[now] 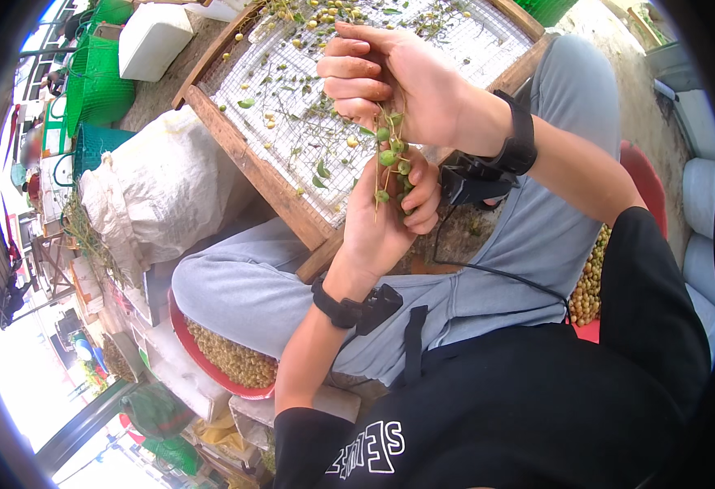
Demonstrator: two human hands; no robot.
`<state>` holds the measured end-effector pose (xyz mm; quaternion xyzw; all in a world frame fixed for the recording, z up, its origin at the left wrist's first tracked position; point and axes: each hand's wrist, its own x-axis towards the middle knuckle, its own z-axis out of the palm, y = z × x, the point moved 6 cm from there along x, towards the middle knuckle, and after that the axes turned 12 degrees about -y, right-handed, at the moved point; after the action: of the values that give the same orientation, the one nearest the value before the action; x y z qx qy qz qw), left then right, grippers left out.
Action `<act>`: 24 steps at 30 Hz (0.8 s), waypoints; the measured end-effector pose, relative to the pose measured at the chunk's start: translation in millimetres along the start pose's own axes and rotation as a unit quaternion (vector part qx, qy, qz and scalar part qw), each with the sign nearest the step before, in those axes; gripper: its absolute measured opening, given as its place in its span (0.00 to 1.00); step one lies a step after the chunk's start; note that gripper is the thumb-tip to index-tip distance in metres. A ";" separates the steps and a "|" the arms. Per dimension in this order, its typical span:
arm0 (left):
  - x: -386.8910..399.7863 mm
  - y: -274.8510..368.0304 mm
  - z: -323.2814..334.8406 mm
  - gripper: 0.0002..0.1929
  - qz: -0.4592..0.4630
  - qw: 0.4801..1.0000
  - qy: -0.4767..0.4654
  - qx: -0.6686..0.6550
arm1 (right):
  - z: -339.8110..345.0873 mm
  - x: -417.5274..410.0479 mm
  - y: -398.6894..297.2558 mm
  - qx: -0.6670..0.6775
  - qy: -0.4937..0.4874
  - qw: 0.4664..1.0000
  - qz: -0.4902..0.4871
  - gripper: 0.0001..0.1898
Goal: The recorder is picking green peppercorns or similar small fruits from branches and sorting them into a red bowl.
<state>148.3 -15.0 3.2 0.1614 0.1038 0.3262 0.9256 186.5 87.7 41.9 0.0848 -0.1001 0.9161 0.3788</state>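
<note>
A sprig of green round fruits (387,158) on thin stems hangs between my two hands. My left hand (388,211), palm up, has its fingers curled around the lower fruits. Above it, my right hand (415,91) is closed over the upper stems, with its fingers curled inward and dirt on the fingertips. Both hands are over the near edge of a wood-framed wire mesh screen (259,174). Scattered on the mesh are leaves (322,169), twigs and yellowish fruits (351,142). Each wrist wears a black strap with a small device.
A red basin of tan fruits (229,357) sits by my left knee, and another heap of fruits (590,281) lies at my right hip. A stuffed white woven sack (162,183) stands left of the screen. Beyond are green baskets (97,79) and a white foam box (154,41).
</note>
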 end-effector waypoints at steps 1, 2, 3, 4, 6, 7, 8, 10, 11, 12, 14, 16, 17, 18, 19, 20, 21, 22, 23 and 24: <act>-0.9 0.9 1.1 0.21 -0.008 1.000 0.003 0.015 | 2.8 -0.1 3.8 -0.055 -0.001 0.998 0.009 0.20; -1.2 1.4 0.1 0.21 -0.008 1.000 0.008 0.014 | 5.9 -1.6 4.1 -0.086 0.008 0.996 0.017 0.20; 0.6 -0.1 0.2 0.21 -0.019 1.000 -0.001 0.001 | 7.7 -2.5 3.8 -0.081 0.007 0.997 0.016 0.20; 1.3 -1.8 0.8 0.20 -0.029 0.999 -0.010 -0.012 | 10.0 -3.3 1.8 -0.121 -0.004 0.993 0.009 0.20; 1.2 -2.6 1.0 0.20 -0.031 0.999 -0.001 -0.018 | 16.5 -4.2 -0.9 -0.162 -0.027 0.986 -0.003 0.21; 1.5 -2.9 1.0 0.19 -0.032 0.999 0.003 -0.024 | 21.0 -4.5 -3.9 -0.162 -0.027 0.986 -0.003 0.21; 0.9 -3.4 -0.1 0.19 -0.032 0.999 0.003 -0.024 | 23.9 -5.5 -7.8 -0.104 -0.003 0.995 -0.003 0.21; -0.9 -2.2 -4.0 0.20 -0.006 0.999 0.010 -0.045 | 31.3 -4.7 -12.6 -0.062 0.009 0.998 -0.016 0.20; -1.5 -1.6 -3.9 0.20 -0.005 0.999 0.011 -0.044 | 32.6 -4.9 -12.9 -0.062 0.008 0.998 -0.015 0.20; -1.2 0.4 -3.9 0.21 0.003 0.999 0.024 -0.027 | 35.6 -6.6 -14.5 -0.059 -0.007 0.998 -0.021 0.20; 1.1 2.8 -0.9 0.22 0.013 0.999 0.036 -0.011 | 40.2 -8.1 -18.1 -0.059 -0.017 0.997 -0.036 0.20; 1.6 4.9 -2.8 0.25 0.018 0.994 0.105 0.012 | 39.3 -9.0 -21.7 -0.060 -0.006 0.997 -0.049 0.20; 1.8 5.5 -0.9 0.25 0.019 0.994 0.103 0.012 | 37.9 -9.9 -24.0 -0.060 0.005 0.996 -0.062 0.20; 0.6 7.2 -0.3 0.25 0.022 0.993 0.112 0.026 | 37.3 -10.6 -24.5 -0.062 0.006 0.996 -0.061 0.20; -1.3 8.7 -0.4 0.25 0.025 0.992 0.120 0.040 | 36.9 -11.3 -23.7 -0.005 -0.004 0.998 -0.066 0.20; -3.6 9.3 0.2 0.25 0.026 0.992 0.118 0.037 | 36.4 -12.4 -23.2 0.053 -0.013 0.996 -0.072 0.20; -6.0 12.3 4.2 0.23 0.029 0.994 0.092 0.055 | 36.8 -12.1 -25.5 0.052 -0.012 0.996 -0.068 0.20; -8.7 14.2 7.1 0.22 0.031 0.995 0.067 0.072 | 42.4 -11.6 -31.7 0.100 -0.050 0.990 -0.088 0.20; -13.6 13.3 2.2 0.22 0.033 0.995 0.066 0.069 | 48.9 -12.2 -37.5 0.149 -0.088 0.979 -0.106 0.21; -16.7 11.7 -1.8 0.21 0.030 0.996 0.058 0.053 | 63.9 -12.9 -45.6 0.109 -0.092 0.981 -0.134 0.21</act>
<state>128.3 -16.7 7.2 0.1942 0.1700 0.3571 0.8977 233.0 94.7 106.1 0.2218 -0.0221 0.8508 0.4759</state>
